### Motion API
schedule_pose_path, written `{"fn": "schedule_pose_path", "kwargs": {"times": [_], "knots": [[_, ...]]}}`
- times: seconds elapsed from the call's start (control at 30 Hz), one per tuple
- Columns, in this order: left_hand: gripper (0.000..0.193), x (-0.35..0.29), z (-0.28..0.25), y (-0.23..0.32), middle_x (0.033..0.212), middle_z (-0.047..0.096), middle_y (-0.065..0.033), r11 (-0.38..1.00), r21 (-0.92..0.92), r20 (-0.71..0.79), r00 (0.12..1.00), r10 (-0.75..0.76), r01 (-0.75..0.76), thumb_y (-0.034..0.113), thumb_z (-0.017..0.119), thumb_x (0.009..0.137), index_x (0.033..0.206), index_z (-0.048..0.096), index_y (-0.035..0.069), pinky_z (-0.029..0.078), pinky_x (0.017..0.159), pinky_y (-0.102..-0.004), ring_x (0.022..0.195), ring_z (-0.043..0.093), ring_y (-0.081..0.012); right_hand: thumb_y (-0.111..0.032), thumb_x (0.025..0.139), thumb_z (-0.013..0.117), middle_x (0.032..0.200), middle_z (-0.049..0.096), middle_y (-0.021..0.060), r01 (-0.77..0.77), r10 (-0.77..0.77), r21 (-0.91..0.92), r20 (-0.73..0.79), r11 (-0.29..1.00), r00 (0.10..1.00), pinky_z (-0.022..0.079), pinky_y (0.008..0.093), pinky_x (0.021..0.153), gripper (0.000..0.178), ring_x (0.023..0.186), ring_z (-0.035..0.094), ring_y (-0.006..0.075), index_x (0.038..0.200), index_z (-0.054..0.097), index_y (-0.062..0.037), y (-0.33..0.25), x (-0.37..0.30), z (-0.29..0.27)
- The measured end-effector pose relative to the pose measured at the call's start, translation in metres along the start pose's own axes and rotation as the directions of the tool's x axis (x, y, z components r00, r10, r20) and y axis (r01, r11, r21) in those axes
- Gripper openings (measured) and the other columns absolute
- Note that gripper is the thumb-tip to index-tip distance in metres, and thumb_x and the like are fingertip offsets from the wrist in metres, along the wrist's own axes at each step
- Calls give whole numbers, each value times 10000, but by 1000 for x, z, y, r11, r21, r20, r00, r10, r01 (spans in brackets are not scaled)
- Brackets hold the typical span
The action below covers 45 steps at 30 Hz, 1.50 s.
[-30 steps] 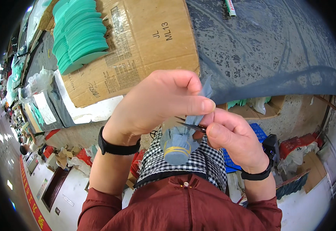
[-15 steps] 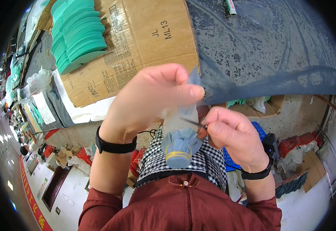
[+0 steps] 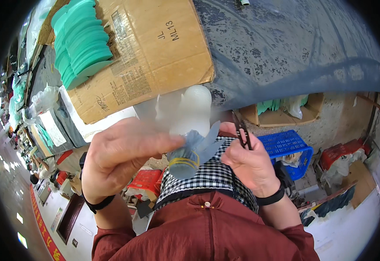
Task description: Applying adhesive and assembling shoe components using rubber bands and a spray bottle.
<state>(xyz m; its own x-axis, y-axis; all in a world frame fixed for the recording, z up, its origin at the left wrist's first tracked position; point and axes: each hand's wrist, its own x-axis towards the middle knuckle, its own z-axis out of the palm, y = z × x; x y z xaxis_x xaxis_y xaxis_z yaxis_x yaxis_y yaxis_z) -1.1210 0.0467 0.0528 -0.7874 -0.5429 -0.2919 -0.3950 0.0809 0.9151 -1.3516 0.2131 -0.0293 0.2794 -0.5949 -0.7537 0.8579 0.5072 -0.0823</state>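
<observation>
Yellow rubber bands (image 3: 183,159) around blue cloth (image 3: 185,152).
The right hand (image 3: 250,163) closes around a dark pointy tool (image 3: 243,133); the left hand (image 3: 120,152) touches the cloth, too blurry to tell its grip.

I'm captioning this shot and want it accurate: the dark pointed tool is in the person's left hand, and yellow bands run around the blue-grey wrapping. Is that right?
Not quite: the hand is wrong. The head view shows the dark pointed tool in the person's right hand. The yellow bands do run around the blue-grey wrapping.
</observation>
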Motion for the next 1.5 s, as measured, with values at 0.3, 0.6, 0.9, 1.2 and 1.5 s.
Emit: {"fn": "schedule_pose_path", "kwargs": {"times": [0.3,0.6,0.9,1.2,1.5], "knots": [[427,1,19,35,919,649,-101,965,263,-40,999,7,4,10,782,664,1088,741,22,506,733,-328,845,640,-230,23,896,694,774,489,-61,-54,26,218,128,975,991,452,256,775,385,758,527,79,1238,545,-72,32,12,5],[525,-10,44,21,921,608,-108,824,559,-158,962,221,-97,171,936,508,953,689,41,517,674,-350,809,631,-241,-94,960,663,944,605,-48,37,-70,194,167,980,983,485,242,819,186,825,567,68,1134,602,-69,12,20,5],[615,-21,61,22,933,621,-66,902,417,-321,947,30,113,316,987,525,946,630,43,509,728,-340,850,625,-233,-179,912,730,853,571,-82,194,-142,-398,157,896,977,384,178,622,169,752,491,0,1018,651,-74,-36,25,54],[517,2,38,-5,1054,612,-42,853,-465,-235,895,-379,239,313,842,797,1139,643,-20,462,860,-296,996,595,-159,-47,891,715,902,613,-40,292,-123,-546,325,786,938,486,208,653,174,770,564,32,1054,657,-29,-50,29,85],[323,15,38,2,1026,666,-28,798,-519,-186,871,-455,305,106,762,831,1118,659,2,493,877,-282,941,635,-135,-194,994,613,925,629,-27,324,-192,-572,279,753,941,432,169,696,246,779,547,19,1160,622,-13,-64,18,40]]}}
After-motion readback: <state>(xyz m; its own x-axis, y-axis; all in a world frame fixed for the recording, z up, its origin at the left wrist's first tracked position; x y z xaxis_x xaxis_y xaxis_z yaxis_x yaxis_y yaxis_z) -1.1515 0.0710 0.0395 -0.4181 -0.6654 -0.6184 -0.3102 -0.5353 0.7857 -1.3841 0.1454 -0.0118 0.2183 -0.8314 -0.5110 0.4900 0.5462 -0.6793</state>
